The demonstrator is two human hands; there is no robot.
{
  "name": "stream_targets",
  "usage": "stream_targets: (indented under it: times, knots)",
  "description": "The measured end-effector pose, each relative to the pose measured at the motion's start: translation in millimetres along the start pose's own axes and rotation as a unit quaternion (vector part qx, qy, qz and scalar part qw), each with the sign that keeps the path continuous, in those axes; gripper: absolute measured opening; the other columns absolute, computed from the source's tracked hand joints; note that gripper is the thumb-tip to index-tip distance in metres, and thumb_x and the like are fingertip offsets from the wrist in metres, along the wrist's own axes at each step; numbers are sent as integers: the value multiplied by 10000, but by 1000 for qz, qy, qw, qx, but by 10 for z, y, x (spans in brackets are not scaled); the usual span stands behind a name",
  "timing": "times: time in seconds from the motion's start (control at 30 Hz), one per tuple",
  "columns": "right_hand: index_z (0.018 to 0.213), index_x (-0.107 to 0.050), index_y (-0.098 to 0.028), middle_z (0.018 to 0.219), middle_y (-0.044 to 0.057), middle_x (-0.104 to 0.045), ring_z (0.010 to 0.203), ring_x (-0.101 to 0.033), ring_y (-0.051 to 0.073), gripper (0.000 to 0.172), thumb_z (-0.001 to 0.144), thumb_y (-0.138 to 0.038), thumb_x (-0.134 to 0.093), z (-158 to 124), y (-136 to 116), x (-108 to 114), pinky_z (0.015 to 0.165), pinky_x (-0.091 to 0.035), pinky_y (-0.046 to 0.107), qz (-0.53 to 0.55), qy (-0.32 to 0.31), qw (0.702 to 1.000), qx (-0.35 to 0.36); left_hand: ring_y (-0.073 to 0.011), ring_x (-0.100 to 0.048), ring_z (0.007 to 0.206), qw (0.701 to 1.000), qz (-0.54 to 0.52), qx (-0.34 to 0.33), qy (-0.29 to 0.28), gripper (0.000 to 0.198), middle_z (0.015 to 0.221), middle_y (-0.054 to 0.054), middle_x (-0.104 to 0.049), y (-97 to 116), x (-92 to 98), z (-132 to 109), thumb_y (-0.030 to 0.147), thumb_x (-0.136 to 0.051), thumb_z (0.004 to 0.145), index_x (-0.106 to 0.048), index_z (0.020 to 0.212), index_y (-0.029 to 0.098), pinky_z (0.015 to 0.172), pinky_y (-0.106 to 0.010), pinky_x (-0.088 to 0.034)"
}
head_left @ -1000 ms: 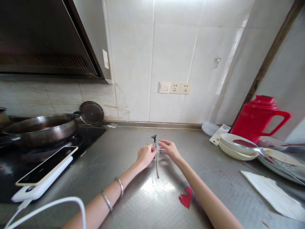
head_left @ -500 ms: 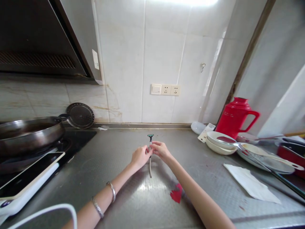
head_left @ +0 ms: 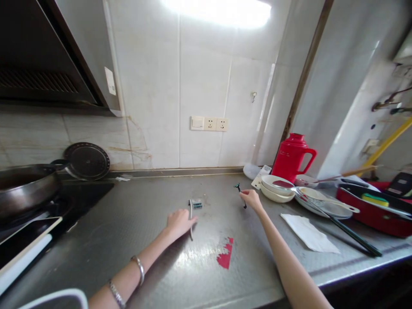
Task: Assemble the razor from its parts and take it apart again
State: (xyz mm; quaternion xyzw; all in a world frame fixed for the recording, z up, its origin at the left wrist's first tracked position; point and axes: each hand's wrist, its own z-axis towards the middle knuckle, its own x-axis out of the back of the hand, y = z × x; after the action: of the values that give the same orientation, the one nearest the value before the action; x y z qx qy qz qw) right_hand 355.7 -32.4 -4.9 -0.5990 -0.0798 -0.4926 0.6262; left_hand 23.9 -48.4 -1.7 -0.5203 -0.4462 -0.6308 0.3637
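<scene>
My left hand (head_left: 178,223) lies flat on the steel counter (head_left: 138,223), fingers stretched out, their tips touching the thin handle of a silver razor (head_left: 192,216). That razor lies on the counter with its head towards the wall. My right hand (head_left: 252,198) is further right, pinched on a small dark razor (head_left: 240,191) with a green head, held just above the counter. The two hands are well apart.
Stacked white bowls (head_left: 276,189), plates with a spoon and a red jug (head_left: 291,156) stand to the right. A white napkin (head_left: 308,234), dark chopsticks (head_left: 352,236) and a red tray (head_left: 375,212) lie near the counter's right edge. A pan (head_left: 24,189) and a phone (head_left: 25,238) are at left. A red patch (head_left: 225,257) marks the counter.
The hands were together around the razors at the middle. They have parted: the right hand carried the dark razor to the right, the silver one now lies by the left hand. The view turned right.
</scene>
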Motion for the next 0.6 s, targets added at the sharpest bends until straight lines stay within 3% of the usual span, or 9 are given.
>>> stream_targets:
  times: [0.27,0.6]
  knots:
    - [489,-631,-124,525,80,-625,601,-593,170,193,647,-190,-541,-38,152,-67,507,-344,205,-90,-30,995,36,-271,-646,858,1000,10,-6,2,350,896,-143,-688,20,-76,-2,371,-385,823,-666,812,162,697,-333,-455]
    - [589,-678,-143,605,107,-655,641,-620,191,158,648,-147,-532,-82,162,-124,535,-366,222,-155,-13,987,47,-264,-647,843,1000,3,-10,13,310,879,-138,-689,36,-91,1,296,-392,818,-668,808,156,679,-317,-455]
